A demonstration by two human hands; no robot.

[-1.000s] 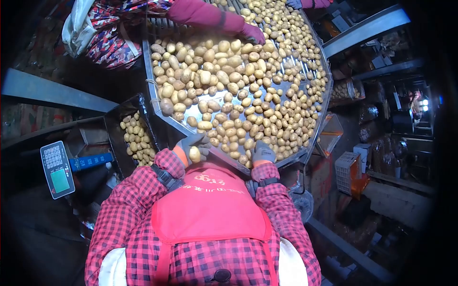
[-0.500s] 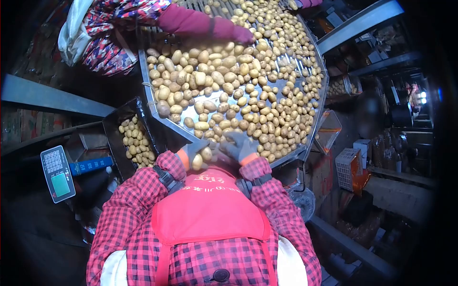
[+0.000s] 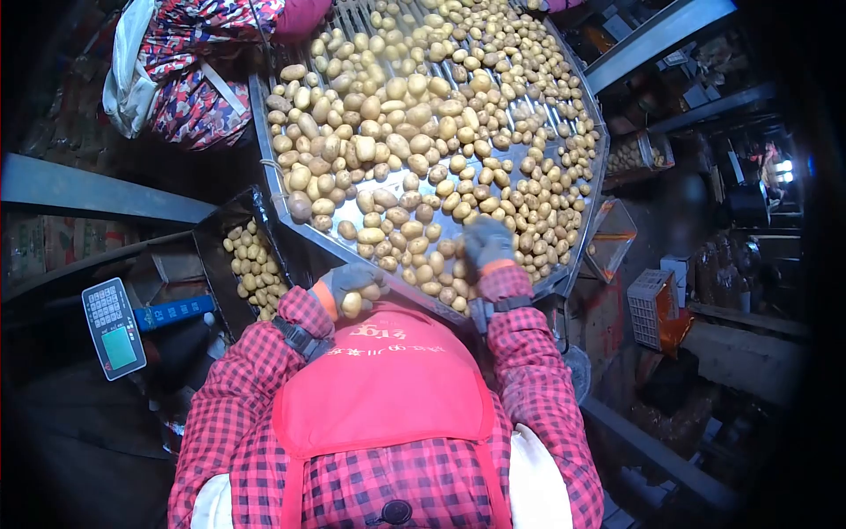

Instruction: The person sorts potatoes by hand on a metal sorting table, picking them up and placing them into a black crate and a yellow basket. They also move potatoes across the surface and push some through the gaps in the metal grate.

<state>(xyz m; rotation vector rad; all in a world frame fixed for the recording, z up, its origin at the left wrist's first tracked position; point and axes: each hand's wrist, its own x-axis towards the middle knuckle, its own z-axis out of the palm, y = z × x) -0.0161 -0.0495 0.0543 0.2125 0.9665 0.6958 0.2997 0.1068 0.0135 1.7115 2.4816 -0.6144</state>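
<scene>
My left hand [image 3: 349, 284], in a grey glove with an orange cuff, is closed around a couple of potatoes [image 3: 352, 305] just off the near edge of the metal sorting table [image 3: 348, 249]. My right hand [image 3: 487, 242], gloved the same way, lies over the potatoes near the front of the table, slightly blurred. Its fingers reach forward and touch the pile; no potato shows in its grip. Many loose potatoes [image 3: 414, 231] spread across the table around both hands, larger ones to the left and smaller ones to the right.
On the left stand a dark bin [image 3: 253, 269] of potatoes and a digital scale display [image 3: 115, 328]. Another person's patterned sleeve [image 3: 203, 79] shows at the upper left. A metal beam [image 3: 656, 44] and a white crate [image 3: 650, 309] are on the right.
My right hand has moved right and forward onto the potatoes. My left hand has shifted slightly left and still holds potatoes. The other person's arm has drawn back from the table.
</scene>
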